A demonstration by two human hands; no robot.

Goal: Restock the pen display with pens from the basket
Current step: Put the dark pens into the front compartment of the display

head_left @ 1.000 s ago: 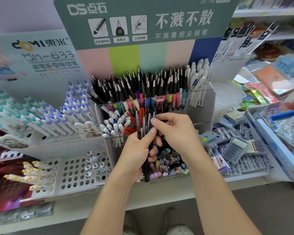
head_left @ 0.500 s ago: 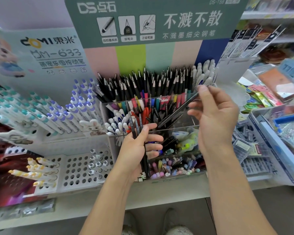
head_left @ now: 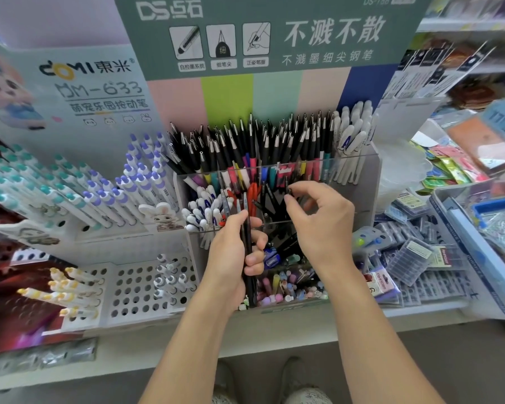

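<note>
The pens (head_left: 247, 246) still to be shelved stand upright in a small bundle, the left hand (head_left: 233, 255) wrapped round them with its fingers closed on the barrels, just in front of the display (head_left: 277, 167). The right hand (head_left: 321, 223) hovers over the middle clear bin, thumb and forefinger pinched on what looks like a dark pen end, though it is too small to be sure. The back row looks densely packed; the middle bin has open room on its right side. Judging by the bundle, several pens are left to place. No basket is in view. The bin's clear front edge sits close under the right hand's fingers, and the white pens (head_left: 204, 211) crowd the left side, so the freest way in is from above.
</note>
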